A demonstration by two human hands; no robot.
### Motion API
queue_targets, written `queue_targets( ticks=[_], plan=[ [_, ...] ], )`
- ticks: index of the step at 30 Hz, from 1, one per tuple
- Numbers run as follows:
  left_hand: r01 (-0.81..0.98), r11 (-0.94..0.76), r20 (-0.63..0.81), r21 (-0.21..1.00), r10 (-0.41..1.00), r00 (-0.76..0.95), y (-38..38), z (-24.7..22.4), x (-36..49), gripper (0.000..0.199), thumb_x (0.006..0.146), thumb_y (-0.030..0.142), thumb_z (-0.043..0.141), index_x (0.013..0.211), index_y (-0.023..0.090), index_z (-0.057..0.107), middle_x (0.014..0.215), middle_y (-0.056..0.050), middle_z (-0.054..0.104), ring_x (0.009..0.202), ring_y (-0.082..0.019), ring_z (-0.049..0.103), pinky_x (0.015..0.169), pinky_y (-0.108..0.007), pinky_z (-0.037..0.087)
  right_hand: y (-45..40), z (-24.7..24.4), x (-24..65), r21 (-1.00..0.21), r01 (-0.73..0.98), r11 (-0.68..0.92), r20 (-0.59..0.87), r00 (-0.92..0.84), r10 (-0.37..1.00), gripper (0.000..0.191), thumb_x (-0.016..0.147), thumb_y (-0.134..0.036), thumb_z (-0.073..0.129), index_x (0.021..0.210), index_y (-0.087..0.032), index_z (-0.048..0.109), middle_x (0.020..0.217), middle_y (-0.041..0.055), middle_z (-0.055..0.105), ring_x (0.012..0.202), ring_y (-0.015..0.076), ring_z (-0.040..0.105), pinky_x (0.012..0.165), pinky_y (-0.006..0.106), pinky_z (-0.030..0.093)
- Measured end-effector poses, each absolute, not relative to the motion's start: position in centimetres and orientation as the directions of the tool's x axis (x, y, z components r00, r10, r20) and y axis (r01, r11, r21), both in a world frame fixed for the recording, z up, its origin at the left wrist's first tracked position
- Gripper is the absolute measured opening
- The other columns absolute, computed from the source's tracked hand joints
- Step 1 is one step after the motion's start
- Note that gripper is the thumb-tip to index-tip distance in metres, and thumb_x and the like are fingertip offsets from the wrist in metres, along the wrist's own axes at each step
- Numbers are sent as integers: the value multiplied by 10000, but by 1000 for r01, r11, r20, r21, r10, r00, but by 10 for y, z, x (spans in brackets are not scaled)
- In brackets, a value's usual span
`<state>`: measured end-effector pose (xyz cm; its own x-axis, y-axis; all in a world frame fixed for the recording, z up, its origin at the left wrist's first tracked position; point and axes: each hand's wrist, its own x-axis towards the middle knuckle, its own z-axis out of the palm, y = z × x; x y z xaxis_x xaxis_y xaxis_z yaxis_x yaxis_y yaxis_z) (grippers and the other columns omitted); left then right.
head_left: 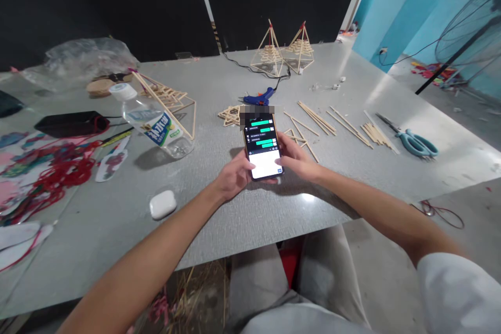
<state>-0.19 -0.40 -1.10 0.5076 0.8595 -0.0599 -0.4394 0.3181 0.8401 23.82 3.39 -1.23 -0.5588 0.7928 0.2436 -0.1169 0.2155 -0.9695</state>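
Note:
Both hands hold a smartphone [263, 146] above the near part of the grey table. My left hand [235, 175] is closed round its lower left edge, thumb over the screen. On the right side, my right hand [296, 160] grips the phone with its thumb on the white keyboard area. Green message bubbles show on the dark upper screen, and its top is blurred out. Just beyond the phone lie a star-shaped stick frame [230, 115] and a blue glue gun [259, 97]. A white earbud case [163, 204] sits near my left forearm.
Two stick pyramids [270, 52] stand at the back. Loose wooden sticks [316, 117] and blue-handled scissors [417, 143] lie to the right. A clear plastic bottle [156, 125] leans at left before another stick frame [168, 95]. Red cords [58, 182] cover the table's left side.

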Motion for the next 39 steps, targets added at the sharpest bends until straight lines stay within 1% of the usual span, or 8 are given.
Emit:
queue_targets(
  ticks=[7,12,17,23,26,29,36,39],
  plan=[
    [-427,328,-71,842,854,516,-1,-12,-3,621,784,234,826,1401,242,757,1491,-141,790,1359,-429,752,1051,-704,722,31,-18,236,-965,-138,221,260,-553,791,825,954,-609,908,1627,-323,527,1430,141,752,1302,344,757,1166,588,649],
    [-408,329,-96,852,864,495,-4,-10,0,608,774,219,840,1375,244,750,1515,-131,784,1386,-408,746,1140,-715,684,24,-11,231,-977,-130,167,210,-490,846,807,918,-683,951,1529,-305,583,1401,137,756,1294,351,745,1143,569,657],
    [-422,334,-90,843,860,502,-3,-12,1,592,767,190,855,1349,255,762,1506,-117,796,1393,-403,750,1157,-695,681,23,-10,227,-978,-132,160,204,-461,864,809,903,-657,971,1517,-320,567,1385,126,746,1277,350,740,1154,595,649],
    [-433,335,-76,837,854,515,-1,-12,1,616,767,186,838,1375,246,763,1497,-128,795,1390,-425,741,1088,-710,713,26,-10,233,-978,-136,158,206,-500,841,755,931,-577,908,1550,-305,573,1433,142,749,1345,362,725,1169,590,645],
    [-433,347,-86,832,851,518,-1,-11,0,623,779,196,832,1396,236,747,1526,-141,782,1365,-431,762,1076,-706,721,27,-7,237,-977,-124,171,211,-517,830,721,929,-510,877,1563,-308,601,1414,126,772,1339,366,728,1175,602,633],
    [-433,349,-100,831,860,501,-2,-9,-1,609,774,205,842,1373,230,737,1509,-144,785,1348,-435,775,1038,-696,740,27,-3,238,-975,-125,181,220,-526,821,678,951,-528,857,1562,-315,654,1456,121,783,1379,376,728,1223,622,607],
    [-374,332,-148,866,885,442,-7,1,8,746,718,289,1000,1399,231,700,1495,-157,779,1281,-429,812,918,-605,788,30,-3,241,-966,-137,219,258,-545,798,604,991,-558,852,1512,-292,700,1321,92,814,1216,312,776,1115,534,658],
    [-351,313,-147,883,893,426,-9,4,12,775,719,344,1046,1401,233,693,1494,-162,778,1252,-408,821,875,-557,795,30,-3,241,-965,-148,217,262,-549,793,585,994,-564,855,1489,-297,694,1370,92,809,1271,316,775,1146,535,652]
  ],
)
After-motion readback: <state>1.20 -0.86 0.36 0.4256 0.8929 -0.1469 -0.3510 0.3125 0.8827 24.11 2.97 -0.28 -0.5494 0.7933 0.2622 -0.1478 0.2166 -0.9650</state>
